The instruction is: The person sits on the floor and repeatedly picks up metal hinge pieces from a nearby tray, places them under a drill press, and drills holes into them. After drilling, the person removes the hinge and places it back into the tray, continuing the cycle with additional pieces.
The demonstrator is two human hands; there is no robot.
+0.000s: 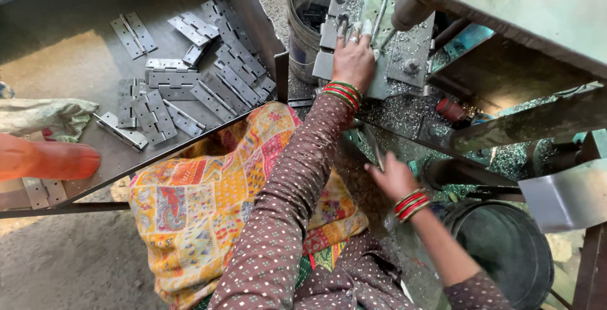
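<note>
While the left hand [353, 60] lies flat, fingers spread, on the metal jig plate [404, 57] of the drill press, its fingertips [344, 28] press a hinge leaf [338, 6] at the plate's far-left corner; no grip closed, palm down; drill spindle [408, 9] stands just right of the fingers, close, little room between them. Right hand [393, 176] sits nearer than the plate, below its near edge, fingers curled around a thin metal strip [373, 145]; what the strip is I cannot tell. Metal swarf [404, 114] covers the ledge between plate and right hand.

Left of the plate, touching its left edge: one metal bucket [310, 6], rim open. Nearer than the plate, lower right: one dark round tub [506, 247]. Far left of the plate, past an upright steel edge: tray [63, 50] holding loose hinges [208, 76], roughly fifteen to twenty, overlapping, exact count not possible; the tray's left half is mostly bare sheet. Patterned cloth [208, 190] lies under the left forearm, below the tray's near rim. Bangles: red and green on both wrists.
</note>
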